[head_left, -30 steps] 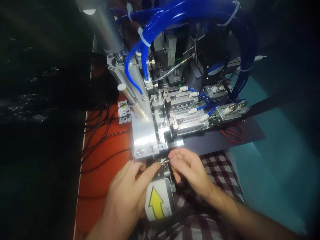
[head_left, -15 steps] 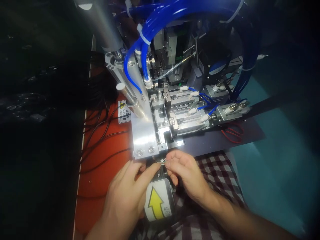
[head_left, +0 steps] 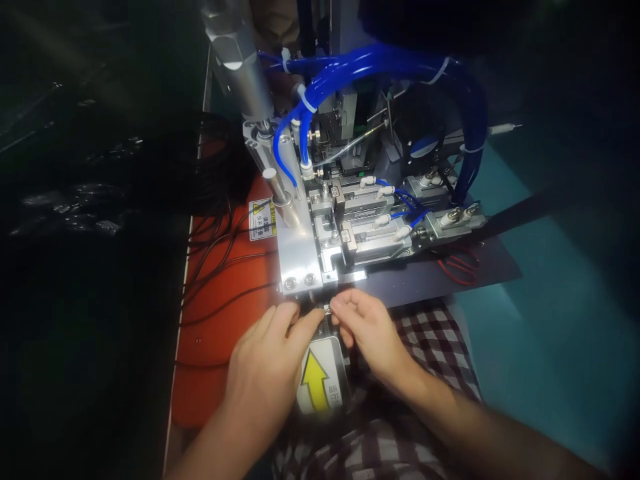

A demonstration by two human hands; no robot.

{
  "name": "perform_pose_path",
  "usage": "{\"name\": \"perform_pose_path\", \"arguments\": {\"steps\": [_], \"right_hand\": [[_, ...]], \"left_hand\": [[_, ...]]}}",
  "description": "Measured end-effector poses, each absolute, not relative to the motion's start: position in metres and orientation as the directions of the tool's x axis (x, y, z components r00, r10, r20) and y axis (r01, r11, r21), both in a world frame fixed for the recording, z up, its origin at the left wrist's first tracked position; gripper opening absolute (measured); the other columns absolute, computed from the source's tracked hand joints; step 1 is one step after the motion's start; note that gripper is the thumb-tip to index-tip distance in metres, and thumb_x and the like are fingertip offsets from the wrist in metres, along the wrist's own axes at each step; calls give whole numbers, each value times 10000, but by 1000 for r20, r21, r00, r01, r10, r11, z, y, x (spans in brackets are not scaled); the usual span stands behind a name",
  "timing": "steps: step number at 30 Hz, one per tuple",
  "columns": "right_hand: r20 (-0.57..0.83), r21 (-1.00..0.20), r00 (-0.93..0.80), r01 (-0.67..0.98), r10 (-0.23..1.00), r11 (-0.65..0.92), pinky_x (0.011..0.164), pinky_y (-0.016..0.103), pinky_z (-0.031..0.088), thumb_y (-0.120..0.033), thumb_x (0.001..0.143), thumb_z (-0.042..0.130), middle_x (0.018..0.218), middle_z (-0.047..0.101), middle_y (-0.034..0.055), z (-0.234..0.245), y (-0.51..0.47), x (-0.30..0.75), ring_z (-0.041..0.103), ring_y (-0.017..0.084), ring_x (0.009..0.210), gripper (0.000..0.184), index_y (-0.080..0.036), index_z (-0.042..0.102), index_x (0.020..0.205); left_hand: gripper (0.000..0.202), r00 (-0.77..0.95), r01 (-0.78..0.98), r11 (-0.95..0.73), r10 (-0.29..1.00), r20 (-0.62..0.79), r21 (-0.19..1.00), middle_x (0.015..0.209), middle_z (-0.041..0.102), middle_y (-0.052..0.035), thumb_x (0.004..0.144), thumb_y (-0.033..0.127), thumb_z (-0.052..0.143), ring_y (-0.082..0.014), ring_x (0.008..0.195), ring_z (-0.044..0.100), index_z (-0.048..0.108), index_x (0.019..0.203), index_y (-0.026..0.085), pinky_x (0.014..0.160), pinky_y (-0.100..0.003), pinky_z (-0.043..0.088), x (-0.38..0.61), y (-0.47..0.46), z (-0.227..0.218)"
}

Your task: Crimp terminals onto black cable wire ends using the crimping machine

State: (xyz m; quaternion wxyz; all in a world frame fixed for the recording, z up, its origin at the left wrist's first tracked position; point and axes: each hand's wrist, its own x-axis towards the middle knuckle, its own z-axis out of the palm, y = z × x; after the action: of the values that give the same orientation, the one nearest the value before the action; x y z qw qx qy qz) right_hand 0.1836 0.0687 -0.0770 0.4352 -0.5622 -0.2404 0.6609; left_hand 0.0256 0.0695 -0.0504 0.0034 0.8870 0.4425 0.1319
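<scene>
At the front end of a metal machine (head_left: 300, 260), my two hands meet with their fingertips almost touching. My left hand (head_left: 270, 353) is closed, its thumb reaching right to a tiny pale, shiny part (head_left: 327, 309). From the other side, my right hand (head_left: 367, 327) pinches at the same part with thumb and forefinger. The part is too small to name. Just below the fingertips lies a dark narrow track (head_left: 323, 328), and under it a white label with a yellow arrow (head_left: 316, 380). My left hand's other fingertips are partly hidden.
Blue air hoses (head_left: 390, 63) arch over the machine's silver cylinders (head_left: 375, 233). A metal post (head_left: 277, 187) rises near a warning label (head_left: 263, 220). Black cables (head_left: 225, 267) cross the orange base (head_left: 215, 360) at left. Checkered cloth (head_left: 430, 347) shows below.
My view has shifted, so the machine's front and both hands sit slightly higher in the picture. My fingertips stay at the same small part; the right fingers look drawn a little closer together.
</scene>
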Motion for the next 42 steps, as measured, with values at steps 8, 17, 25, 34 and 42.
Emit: {"name": "perform_pose_path", "arguments": {"steps": [8,17,25,34,42], "right_hand": [[-471,-800,-102,-371,876,-473,452,220,213,-451,702,705,554,491,-64,-84,68,188,309,40,435,345,-162,525,645],[-346,-893,-50,-290,937,-345,538,265,372,-457,770,651,465,534,-59,-85,64,186,468,110,471,315,-199,499,674],[-413,-848,-52,-342,909,-405,536,259,389,-494,727,683,486,536,-55,-84,64,185,475,103,468,363,-188,506,644],[-411,-859,5,-338,912,-385,499,246,367,-524,740,665,604,572,-34,-85,61,187,500,89,463,379,-168,554,674],[-341,-909,93,-284,935,-304,469,247,337,-457,761,663,444,486,-75,-90,59,178,445,106,419,300,-200,523,697]], "left_hand": [[318,469,678,-471,868,160,565,941,588,-62,888,101,458,-153,848,609,709,1051,210,686,-230,521,13,75,-58],[285,604,658,-688,725,330,307,850,620,-75,904,129,439,-173,790,588,710,985,161,664,-279,512,14,81,-55],[295,629,688,-692,719,295,217,850,636,-76,903,118,435,-172,766,587,710,1000,158,627,-259,483,13,79,-53],[300,610,695,-664,747,263,275,851,620,-73,897,112,437,-172,784,571,702,1029,160,659,-264,497,12,78,-54],[299,606,711,-656,754,253,254,851,619,-67,893,109,442,-172,779,565,699,1031,174,648,-260,481,12,77,-54]]}}
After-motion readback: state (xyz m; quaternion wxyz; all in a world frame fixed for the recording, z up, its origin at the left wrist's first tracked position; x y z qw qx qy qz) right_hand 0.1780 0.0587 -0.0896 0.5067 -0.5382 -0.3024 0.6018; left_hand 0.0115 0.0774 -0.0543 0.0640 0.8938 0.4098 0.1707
